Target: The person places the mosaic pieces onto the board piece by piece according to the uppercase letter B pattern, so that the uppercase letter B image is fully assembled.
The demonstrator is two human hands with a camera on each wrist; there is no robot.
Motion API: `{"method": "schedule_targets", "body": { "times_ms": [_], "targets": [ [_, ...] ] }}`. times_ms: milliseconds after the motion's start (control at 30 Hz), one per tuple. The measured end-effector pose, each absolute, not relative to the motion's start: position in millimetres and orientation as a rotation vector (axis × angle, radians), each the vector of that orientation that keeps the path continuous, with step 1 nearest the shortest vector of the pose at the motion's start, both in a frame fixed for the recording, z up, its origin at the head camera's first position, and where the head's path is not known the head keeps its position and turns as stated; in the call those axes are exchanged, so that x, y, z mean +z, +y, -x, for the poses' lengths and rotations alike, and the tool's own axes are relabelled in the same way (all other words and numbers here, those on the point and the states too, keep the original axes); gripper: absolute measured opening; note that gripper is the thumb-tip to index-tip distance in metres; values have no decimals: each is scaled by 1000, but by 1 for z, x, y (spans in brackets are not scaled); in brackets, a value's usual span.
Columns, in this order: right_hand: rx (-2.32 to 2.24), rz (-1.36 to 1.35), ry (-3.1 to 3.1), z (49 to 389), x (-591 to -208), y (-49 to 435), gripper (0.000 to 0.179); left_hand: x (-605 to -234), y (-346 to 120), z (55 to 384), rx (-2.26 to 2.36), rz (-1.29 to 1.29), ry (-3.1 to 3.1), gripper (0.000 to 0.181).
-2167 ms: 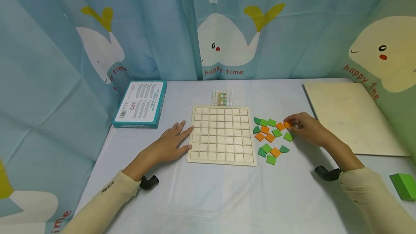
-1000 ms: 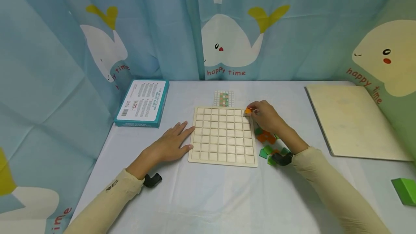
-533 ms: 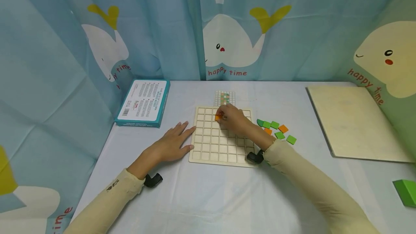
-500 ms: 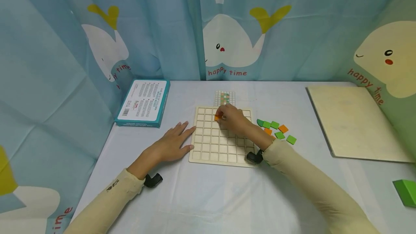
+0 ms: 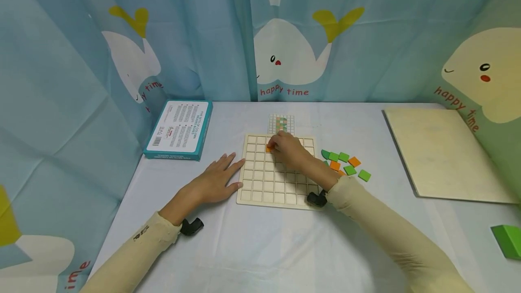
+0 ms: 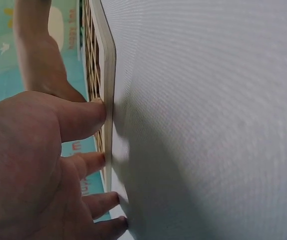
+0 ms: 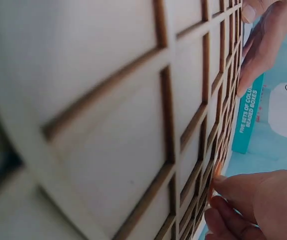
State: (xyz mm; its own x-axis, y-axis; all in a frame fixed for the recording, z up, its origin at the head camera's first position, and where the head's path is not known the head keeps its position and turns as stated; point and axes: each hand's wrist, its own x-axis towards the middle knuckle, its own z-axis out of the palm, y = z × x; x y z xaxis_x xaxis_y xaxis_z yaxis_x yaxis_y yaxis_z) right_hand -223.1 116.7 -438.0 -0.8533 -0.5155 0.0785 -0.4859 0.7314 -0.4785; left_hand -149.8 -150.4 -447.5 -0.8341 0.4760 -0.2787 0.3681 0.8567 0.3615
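Observation:
A pale wooden grid board with square recesses lies mid-table. Over its upper part my right hand pinches an orange square tile between thumb and fingertips. In the right wrist view the tile shows as a thin orange edge down at the recesses, beside the thumb. My left hand lies with spread, straight fingers at the board's left edge. The left wrist view has the thumb and a finger of this left hand touching the board's side.
Green and orange tiles lie loose right of the board, some hidden behind the right forearm. A small patterned grid card sits behind the board. A teal-and-white box stands left, a large pale panel right, and a green block at far right.
My right hand picked up an orange tile from the loose pieces and carried it left to the board's upper part. It then shifted slightly. The left hand stayed at the board's edge.

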Motion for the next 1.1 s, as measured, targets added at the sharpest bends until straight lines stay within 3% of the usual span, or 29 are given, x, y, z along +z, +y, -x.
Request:
{"method": "schedule_targets", "body": {
  "times_ms": [300,800,1100],
  "targets": [
    [-792,813,2878,219,-433,139,19,-447,-150,149,414,-624,2678,72],
    [-728,432,2820,205,-404,256,37,-446,-150,147,425,-643,2688,71],
    [-580,253,2744,199,-413,300,44,-447,-150,148,408,-642,2682,71]
  ]
}}
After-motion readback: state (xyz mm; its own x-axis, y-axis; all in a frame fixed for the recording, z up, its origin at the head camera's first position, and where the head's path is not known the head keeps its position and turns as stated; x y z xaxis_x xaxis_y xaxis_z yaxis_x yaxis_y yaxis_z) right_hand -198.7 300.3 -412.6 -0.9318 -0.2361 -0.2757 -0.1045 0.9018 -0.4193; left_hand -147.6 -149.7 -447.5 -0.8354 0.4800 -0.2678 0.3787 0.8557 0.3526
